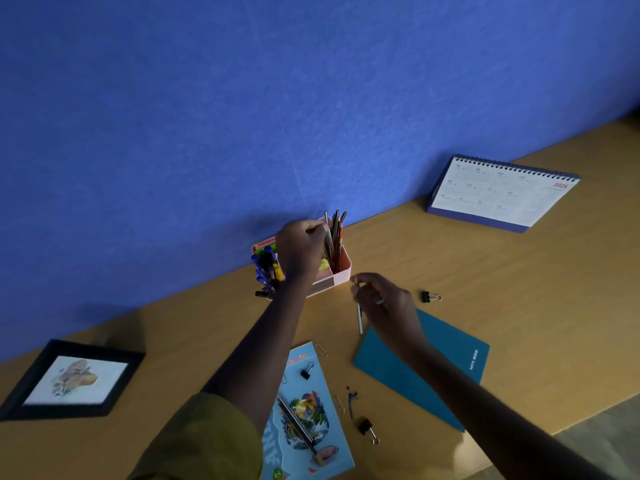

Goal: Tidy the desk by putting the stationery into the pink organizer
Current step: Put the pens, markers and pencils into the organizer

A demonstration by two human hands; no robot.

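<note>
blue wall behind, wooden desk running along it. pink organizer sits on the desk against the wall. its right compartment holds upright pencils. its left side is packed with pens, mostly blue and black. something yellow shows in the middle section, can't tell what.

left grip is over the organizer. its fingertips pinch a grey pencil standing among the pencils. right grip is just in front of the organizer, to its right, fingers curled round a pale pencil that hangs point down, clear of the desk as far as i can tell.

loose stuff in front of the organizer:
- teal notebook, partly under the right forearm
- illustrated booklet, with a black binder clip and a dark pencil lying on it
- second binder clip to the right of the organizer, near the notebook's far corner
- third binder clip between booklet and notebook
- gold paper clip at the booklet's top corner

desk calendar stands well to the right of the organizer. black picture frame lies well to its left. olive sleeve shows on the left arm.
</note>
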